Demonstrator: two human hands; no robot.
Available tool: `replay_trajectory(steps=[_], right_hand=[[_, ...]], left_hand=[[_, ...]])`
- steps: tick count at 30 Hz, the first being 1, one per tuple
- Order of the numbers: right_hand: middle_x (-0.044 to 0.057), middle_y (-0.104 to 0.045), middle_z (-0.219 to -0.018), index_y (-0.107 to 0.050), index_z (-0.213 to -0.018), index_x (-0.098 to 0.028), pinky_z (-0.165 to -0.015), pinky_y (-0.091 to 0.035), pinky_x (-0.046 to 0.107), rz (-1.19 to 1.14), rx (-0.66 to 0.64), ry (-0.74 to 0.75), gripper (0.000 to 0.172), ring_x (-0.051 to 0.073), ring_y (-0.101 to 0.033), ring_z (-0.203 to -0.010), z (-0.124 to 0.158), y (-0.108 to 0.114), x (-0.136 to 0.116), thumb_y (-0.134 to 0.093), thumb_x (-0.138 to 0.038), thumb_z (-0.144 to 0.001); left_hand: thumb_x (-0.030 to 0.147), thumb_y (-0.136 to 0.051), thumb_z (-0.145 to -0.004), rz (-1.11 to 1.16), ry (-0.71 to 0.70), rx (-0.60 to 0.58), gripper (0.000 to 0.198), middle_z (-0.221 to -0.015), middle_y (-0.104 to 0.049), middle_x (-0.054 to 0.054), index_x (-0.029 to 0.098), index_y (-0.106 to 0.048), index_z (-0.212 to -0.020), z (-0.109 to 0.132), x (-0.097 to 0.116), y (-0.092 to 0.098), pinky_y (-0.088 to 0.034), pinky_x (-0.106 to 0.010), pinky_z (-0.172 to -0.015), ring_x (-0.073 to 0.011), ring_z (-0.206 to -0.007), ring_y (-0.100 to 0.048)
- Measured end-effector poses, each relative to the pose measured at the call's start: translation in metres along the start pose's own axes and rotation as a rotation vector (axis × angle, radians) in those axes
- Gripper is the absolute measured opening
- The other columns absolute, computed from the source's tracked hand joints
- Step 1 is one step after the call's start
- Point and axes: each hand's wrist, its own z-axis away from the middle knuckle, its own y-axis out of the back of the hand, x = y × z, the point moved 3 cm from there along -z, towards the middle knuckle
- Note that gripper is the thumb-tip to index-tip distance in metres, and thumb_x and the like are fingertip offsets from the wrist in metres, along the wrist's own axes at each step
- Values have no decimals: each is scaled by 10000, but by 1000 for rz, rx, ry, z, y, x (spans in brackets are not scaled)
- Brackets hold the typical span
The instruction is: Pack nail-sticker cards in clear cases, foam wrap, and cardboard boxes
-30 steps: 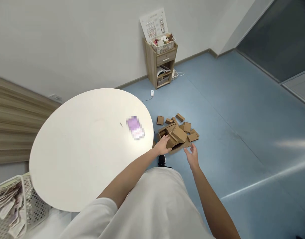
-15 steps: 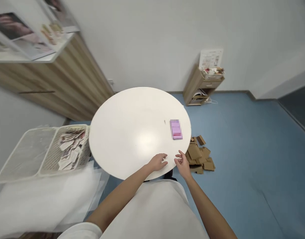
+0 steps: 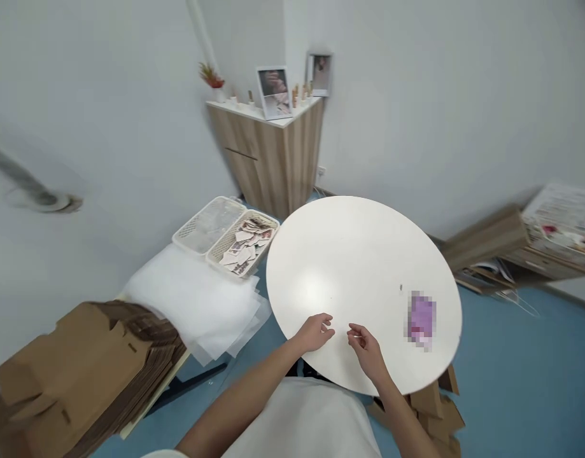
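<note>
My left hand (image 3: 315, 332) hovers at the near edge of the round white table (image 3: 354, 248), fingers apart and holding nothing. Close by on its right, my right hand (image 3: 366, 348) is also over the table, its fingers loosely curved and apart with nothing between them. A pixelated purple item (image 3: 421, 320) lies on the table to the right of my right hand; its kind cannot be made out. Beyond it sits a tiny grey object (image 3: 401, 288), too small to name.
Left of the table stand two white baskets, one holding printed cards (image 3: 247, 245), beside white sheets (image 3: 197, 296) and stacked flat cardboard boxes (image 3: 82, 375). A wooden cabinet (image 3: 268, 159) is behind. More cardboard boxes (image 3: 435, 410) lie on the floor at right.
The view has swung to the left, bringing the cardboard stack and white sheets into sight. Both hands stay empty near the table's near edge, now farther left of the purple item.
</note>
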Motion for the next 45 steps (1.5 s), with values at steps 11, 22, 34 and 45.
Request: replay_trajectory(steps=[11, 22, 34, 45], right_hand=[[43, -624, -910, -565, -1010, -241, -670, -483, 333, 260, -386, 103, 355, 176, -590, -719, -47, -54, -25, -505, -431, -717], [40, -637, -867, -598, -959, -232, -669, -482, 344, 267, -473, 294, 328, 186, -601, -708, -69, -172, -84, -525, -401, -687], [32, -640, -821, -602, -944, -205, -647, -488, 332, 288, -544, 288, 304, 161, -596, -631, -27, -254, -76, -521, -351, -691], [73, -631, -930, -589, -976, -201, -637, -499, 350, 274, -421, 166, 354, 196, -593, -725, -80, -262, -112, -520, -409, -698]], left_hand=[[368, -514, -750, 204, 281, 459, 417, -1086, -575, -104, 150, -505, -1106, 84, -56, 57, -448, -297, -781, -176, -905, -561], [392, -531, -730, 216, 243, 634, 467, -1072, -573, -124, 132, -499, -1116, 148, -98, 130, -459, -291, -749, -188, -883, -575], [376, -550, -719, 288, 245, 620, 469, -1076, -575, -103, 147, -492, -1125, 182, -149, 179, -472, -267, -716, -169, -852, -586], [373, -533, -742, 308, 139, 558, 428, -1110, -566, -86, 180, -496, -1122, 136, -128, 228, -477, -286, -747, -171, -888, -591]])
